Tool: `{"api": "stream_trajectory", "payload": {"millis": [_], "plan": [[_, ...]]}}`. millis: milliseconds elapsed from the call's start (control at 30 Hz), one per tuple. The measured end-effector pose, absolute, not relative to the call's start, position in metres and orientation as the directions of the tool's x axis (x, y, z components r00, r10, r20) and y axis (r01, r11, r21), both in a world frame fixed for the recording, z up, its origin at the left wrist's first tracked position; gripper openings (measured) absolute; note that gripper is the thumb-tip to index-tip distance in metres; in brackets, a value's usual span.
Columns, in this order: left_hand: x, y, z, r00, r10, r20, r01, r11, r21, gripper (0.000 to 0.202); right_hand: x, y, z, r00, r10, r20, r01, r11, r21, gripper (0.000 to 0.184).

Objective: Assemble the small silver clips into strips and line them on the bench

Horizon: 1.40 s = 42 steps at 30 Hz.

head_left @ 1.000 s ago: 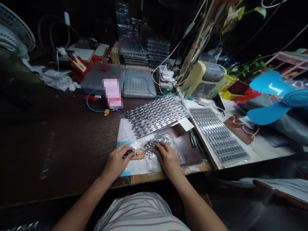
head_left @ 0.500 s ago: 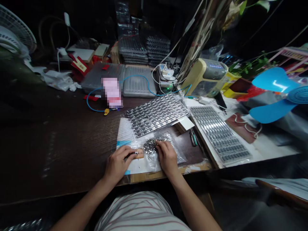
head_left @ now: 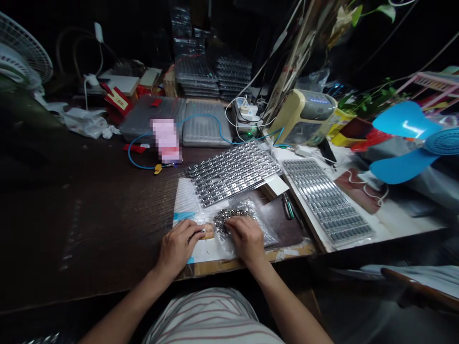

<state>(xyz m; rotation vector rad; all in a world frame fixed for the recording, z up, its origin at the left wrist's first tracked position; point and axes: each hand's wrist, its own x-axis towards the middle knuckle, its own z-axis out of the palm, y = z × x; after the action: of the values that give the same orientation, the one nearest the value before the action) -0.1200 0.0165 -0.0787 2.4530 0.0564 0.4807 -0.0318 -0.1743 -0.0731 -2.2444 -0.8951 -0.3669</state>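
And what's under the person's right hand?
Near the right hand, small shiny metal parts show past its fingers and a clear plastic bag spreads out around it; whatever lies directly beneath its palm is hidden.

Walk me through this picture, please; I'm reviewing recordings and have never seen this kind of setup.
There is no machine here: a person works with two bare hands, seen by a camera worn on the head, looking forward and down.

On the dark table lie a tray of shiny metal parts, a second tray to its right, and a clear plastic bag beside a heap of tiny metal pieces.

The left hand pinches a small part, too small to identify, at a little tan block. The right hand's fingertips are at the heap; whether they grip a piece is unclear.
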Motion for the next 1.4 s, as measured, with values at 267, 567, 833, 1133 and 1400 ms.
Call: {"api": "stream_trajectory", "payload": {"millis": [267,567,833,1133,1400], "plan": [[-0.117,0.026,-0.079,0.881,0.374,0.292,-0.020,-0.585,0.811,0.013,-0.053,-0.127,-0.071,0.700,0.607,0.377,0.712,-0.555,-0.430,0.008],[-0.118,0.026,-0.082,0.895,0.373,0.245,0.000,-0.549,0.836,0.013,-0.053,-0.128,-0.072,0.682,0.642,0.351,0.728,-0.550,-0.409,0.009],[-0.112,0.025,-0.073,0.914,0.334,0.233,0.000,-0.573,0.820,0.011,-0.030,-0.158,-0.072,0.708,0.593,0.383,0.701,-0.655,-0.282,0.021],[-0.106,0.006,-0.072,0.944,0.099,0.314,-0.142,-0.739,0.659,0.013,-0.028,-0.165,-0.080,0.730,0.517,0.447,0.681,-0.613,-0.402,0.012],[-0.105,0.005,-0.076,0.950,0.072,0.304,-0.145,-0.761,0.632,0.011,-0.029,-0.166,-0.077,0.771,0.480,0.419,0.636,-0.549,-0.542,0.015]]}}
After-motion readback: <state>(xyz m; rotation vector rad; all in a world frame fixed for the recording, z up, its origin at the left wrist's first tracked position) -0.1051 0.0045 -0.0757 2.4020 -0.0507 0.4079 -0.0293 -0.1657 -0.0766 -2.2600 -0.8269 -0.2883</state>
